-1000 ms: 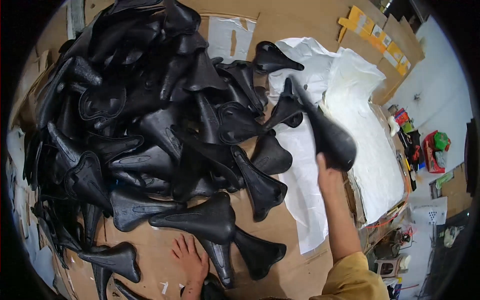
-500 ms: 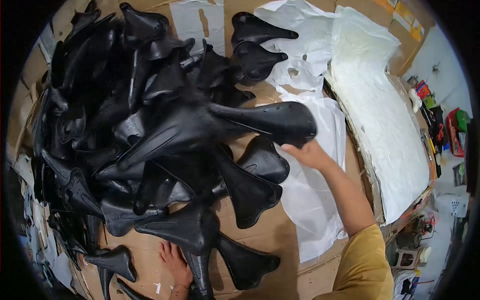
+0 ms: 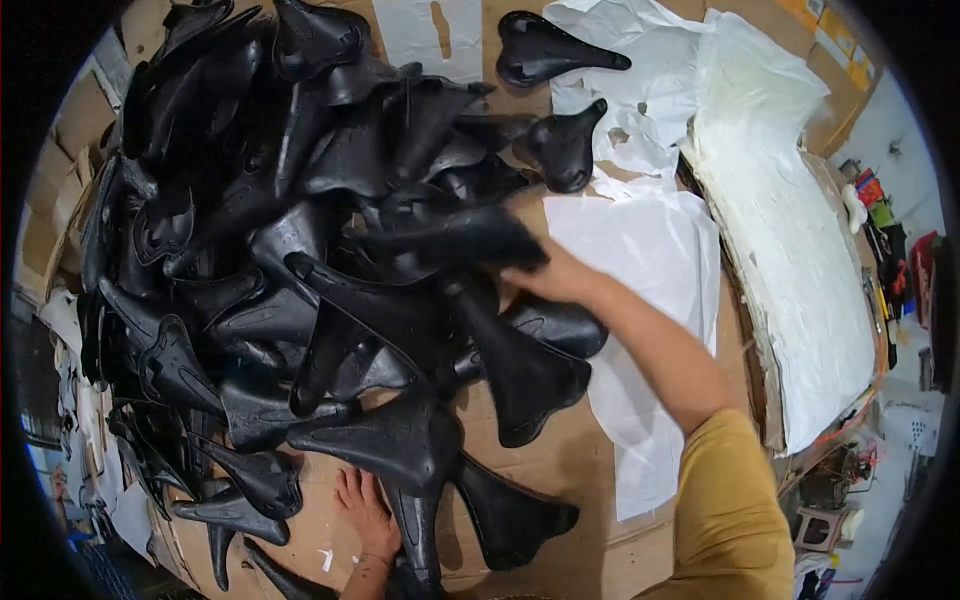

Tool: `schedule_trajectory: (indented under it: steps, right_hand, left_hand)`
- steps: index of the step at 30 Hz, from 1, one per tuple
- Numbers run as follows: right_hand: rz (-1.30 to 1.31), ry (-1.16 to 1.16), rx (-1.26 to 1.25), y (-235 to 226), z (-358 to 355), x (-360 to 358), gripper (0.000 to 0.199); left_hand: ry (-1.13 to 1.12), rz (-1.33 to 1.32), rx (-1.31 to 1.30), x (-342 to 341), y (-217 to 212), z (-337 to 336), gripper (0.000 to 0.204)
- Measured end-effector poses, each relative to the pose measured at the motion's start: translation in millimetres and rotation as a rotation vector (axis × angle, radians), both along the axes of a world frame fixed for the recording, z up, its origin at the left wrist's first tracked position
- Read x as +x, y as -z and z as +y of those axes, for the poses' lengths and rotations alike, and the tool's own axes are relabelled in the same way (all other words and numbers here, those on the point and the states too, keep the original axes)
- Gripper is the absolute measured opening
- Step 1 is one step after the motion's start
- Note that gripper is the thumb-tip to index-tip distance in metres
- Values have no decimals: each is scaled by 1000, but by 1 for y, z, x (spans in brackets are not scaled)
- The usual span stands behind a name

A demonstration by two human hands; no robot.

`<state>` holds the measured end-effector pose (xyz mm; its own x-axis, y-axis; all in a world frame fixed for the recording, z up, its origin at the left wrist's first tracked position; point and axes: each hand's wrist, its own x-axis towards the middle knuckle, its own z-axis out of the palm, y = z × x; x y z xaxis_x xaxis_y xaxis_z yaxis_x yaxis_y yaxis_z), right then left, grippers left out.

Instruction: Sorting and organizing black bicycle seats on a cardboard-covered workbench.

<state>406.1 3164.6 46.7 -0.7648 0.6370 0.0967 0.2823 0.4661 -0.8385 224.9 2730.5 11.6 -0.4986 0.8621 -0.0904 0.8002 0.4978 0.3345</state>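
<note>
A big pile of black bicycle saddles point(image 3: 280, 250) covers a cardboard surface point(image 3: 560, 480). My right hand point(image 3: 560, 278) reaches in from the lower right and grips a black saddle point(image 3: 455, 240), holding it over the middle of the pile. The held saddle is blurred. My left hand point(image 3: 365, 510) lies flat, fingers spread, on the cardboard at the near edge of the pile, between two saddles. Two saddles point(image 3: 555, 50) lie apart at the top, next to white sheets.
White plastic sheets point(image 3: 650, 260) lie right of the pile, and a thick white stack point(image 3: 790, 230) sits further right. Small coloured items point(image 3: 880, 210) clutter the far right edge. Cardboard pieces point(image 3: 60, 200) line the left side.
My right hand has swung the saddle from up at the right, over the white sheets, leftward and down onto the middle of the pile. My left hand has stayed flat on the cardboard.
</note>
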Motion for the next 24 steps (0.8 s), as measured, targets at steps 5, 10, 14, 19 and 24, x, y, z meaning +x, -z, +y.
schedule_trajectory:
  steps: [5,10,14,19,24]
  right_hand:
    - [63,36,-368,-61,-47,44,42]
    - [474,722,-523,-12,70,84,53]
    - [581,936,-591,32,153,82,45]
    - [739,828,-835,13,170,11,37]
    - [216,858,-129,-6,128,78,27]
  left_hand:
    - [8,-141,310,-6,-11,12,37]
    - [114,-116,896,-39,-111,103,9]
    - [321,256,977,-50,-157,306,40]
    - [507,680,245,-31,-113,470,82]
    - [377,640,56,-9,-94,481,83]
